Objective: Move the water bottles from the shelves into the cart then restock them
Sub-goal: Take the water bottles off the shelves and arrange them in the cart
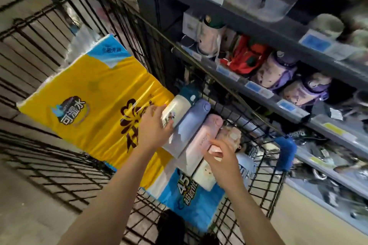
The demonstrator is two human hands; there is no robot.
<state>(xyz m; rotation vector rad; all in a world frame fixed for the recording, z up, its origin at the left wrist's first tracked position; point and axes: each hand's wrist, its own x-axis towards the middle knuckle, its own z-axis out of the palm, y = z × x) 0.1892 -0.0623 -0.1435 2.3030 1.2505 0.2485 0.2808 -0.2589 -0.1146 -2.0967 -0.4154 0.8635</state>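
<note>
Shop aisle, grey shelves (278, 103) on the right with price tags along the edges; more bottles stand there — purple-strapped ones, a red one, pale ones higher up. Black wire cart (256, 167) pulled close beside the shelves, a big yellow pack (89, 105) of tissue filling its floor

Bottles in the cart lie side by side on the pack, against the cart's right wall: white bottle (175, 111) with a dark teal cap, lilac bottle (189, 125) touching it, pink bottle (201, 141) next, then a clear-looking one (231, 137) by the wire. A cream bottle (205, 175) lies nearer the camera, partly under the right wrist

Left hand (153, 125) — fingers curled loosely against the side of the white bottle, touching it; whether it truly grips is blurred, cannot tell. Right hand (221, 155) — fingers spread and relaxed above the pink bottle, holding nothing that I can see

Judgement: the step is settling the row in the cart, loading half of the task. To do it well:
- keep bottles parallel, caps toward the shelves, so none roll off the slick plastic pack
- steady the white bottle with the left while the right nudges pink and lilac snug together
- wedge the outer one against the wire wall
- mind the cream bottle lying loose below — tuck it into line
</note>
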